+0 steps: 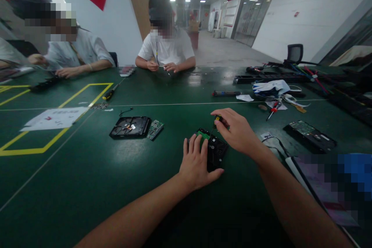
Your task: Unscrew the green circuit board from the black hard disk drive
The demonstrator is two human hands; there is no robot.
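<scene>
A black hard drive (217, 151) with a green circuit board (202, 135) lies on the table in front of me. My left hand (197, 162) rests flat across its left side, fingers spread, thumb stretched to the right along the near edge. Above the far right part of the drive, my right hand (236, 130) is closed on a screwdriver (217, 118) with a yellow and black handle. Its shaft points down at the drive; the tip's exact contact is too small to tell.
Left of me lie an opened drive casing (129, 127) and a loose circuit board (156, 129). Another drive (310, 135) sits at the right, near a red screwdriver (273, 111) and white gloves (271, 87). A yellow screwdriver (110, 93) lies farther off. Two people work across the table (87, 186).
</scene>
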